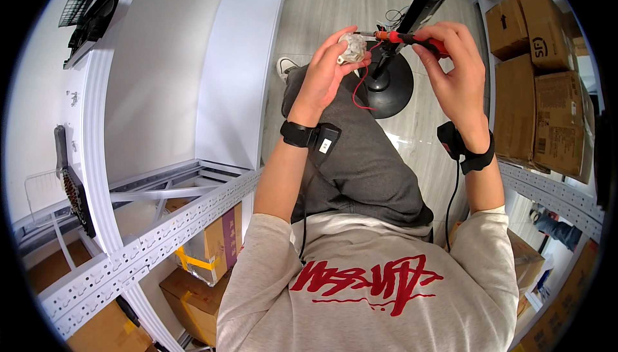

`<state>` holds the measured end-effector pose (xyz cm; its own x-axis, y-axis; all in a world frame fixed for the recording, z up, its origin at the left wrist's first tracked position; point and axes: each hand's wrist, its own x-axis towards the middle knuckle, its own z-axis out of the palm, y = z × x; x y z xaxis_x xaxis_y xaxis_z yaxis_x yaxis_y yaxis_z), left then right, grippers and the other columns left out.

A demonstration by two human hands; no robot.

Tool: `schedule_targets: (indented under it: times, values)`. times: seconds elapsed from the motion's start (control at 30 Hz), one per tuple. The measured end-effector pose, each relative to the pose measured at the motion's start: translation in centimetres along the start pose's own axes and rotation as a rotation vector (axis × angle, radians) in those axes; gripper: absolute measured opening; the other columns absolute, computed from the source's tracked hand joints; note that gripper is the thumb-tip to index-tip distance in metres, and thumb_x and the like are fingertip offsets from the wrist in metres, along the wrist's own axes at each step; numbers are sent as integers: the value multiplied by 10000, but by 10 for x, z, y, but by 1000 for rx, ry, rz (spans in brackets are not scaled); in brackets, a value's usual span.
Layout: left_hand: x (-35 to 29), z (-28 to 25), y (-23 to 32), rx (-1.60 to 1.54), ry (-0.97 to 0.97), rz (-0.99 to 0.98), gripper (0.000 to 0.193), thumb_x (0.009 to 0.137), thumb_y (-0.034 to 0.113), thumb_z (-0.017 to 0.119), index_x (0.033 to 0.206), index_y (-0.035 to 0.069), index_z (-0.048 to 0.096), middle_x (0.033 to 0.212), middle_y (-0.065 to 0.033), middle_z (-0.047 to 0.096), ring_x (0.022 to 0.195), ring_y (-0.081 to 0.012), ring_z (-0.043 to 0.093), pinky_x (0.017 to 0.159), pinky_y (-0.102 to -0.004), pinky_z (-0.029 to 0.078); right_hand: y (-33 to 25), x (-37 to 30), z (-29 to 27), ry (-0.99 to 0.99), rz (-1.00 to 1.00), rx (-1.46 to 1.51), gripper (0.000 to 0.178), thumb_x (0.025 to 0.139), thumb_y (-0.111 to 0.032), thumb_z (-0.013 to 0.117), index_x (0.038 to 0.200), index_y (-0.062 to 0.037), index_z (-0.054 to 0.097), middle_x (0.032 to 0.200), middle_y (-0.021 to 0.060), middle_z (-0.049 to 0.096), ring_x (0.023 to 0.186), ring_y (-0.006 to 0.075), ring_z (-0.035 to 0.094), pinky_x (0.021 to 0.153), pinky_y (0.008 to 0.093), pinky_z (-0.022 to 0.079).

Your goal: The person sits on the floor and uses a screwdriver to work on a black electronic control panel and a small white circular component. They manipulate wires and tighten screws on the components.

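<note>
My left hand (323, 74) is closed around a small white rounded fitting (352, 49), holding it up in front of me. Its exact kind is hard to make out. From beside it a thin red wire (356, 97) hangs in a loose curve. A red and black screwdriver (400, 38) is pinched in my right hand (458, 62), lying nearly level. Its metal shaft points left to the upper side of the fitting; whether the tip touches is too small to tell. Black straps with small boxes and cables circle both my wrists.
Beyond my hands rises a black stand (420, 7) on a round base (393, 88). White metal shelving (235, 75) runs along the left, with cardboard boxes (199, 249) below. More cardboard boxes (560, 114) are stacked on a right-hand rack. My legs (360, 165) extend below the hands.
</note>
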<state>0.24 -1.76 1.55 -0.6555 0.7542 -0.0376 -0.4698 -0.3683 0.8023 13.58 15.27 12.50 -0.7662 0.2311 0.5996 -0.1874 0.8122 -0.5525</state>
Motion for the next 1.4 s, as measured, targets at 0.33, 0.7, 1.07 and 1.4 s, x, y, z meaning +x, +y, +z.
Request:
schedule_targets:
  times: [0.33, 0.7, 1.07, 1.4]
  values:
    - [-2, 4, 3, -27, 30, 19, 473, 1037, 236, 445, 1450, 7, 412, 1204, -227, 623, 1123, -345, 637, 1021, -496, 504, 1, -2, -4, 14, 50, 12, 193, 830, 23, 735, 1004, -33, 673, 1004, 68, 632, 820, 173, 667, 689, 270, 538]
    - [3, -1, -1, -57, 44, 7, 370, 1071, 341, 420, 1252, 31, 511, 1166, -205, 635, 1081, -356, 655, 971, -505, 537, -1, -6, -4, 10, 131, 93, 172, 842, -6, 738, 999, -22, 670, 998, 67, 647, 823, 161, 669, 705, 270, 541]
    - [1, -2, -4, 63, -17, 40, 215, 1076, 236, 453, 1190, 61, 503, 1146, -170, 645, 1062, -329, 670, 955, -481, 554, 0, -6, -3, 11, 123, 76, 176, 846, -11, 738, 1004, -18, 662, 995, 67, 648, 821, 156, 670, 704, 265, 539]
    - [3, -2, -7, 97, 36, 58, 194, 1083, 223, 427, 1139, 47, 489, 1177, -198, 630, 1033, -323, 673, 946, -473, 559, 0, -7, -8, -93, 156, 18, 184, 834, 29, 724, 997, -16, 653, 982, 70, 632, 807, 162, 671, 662, 263, 531]
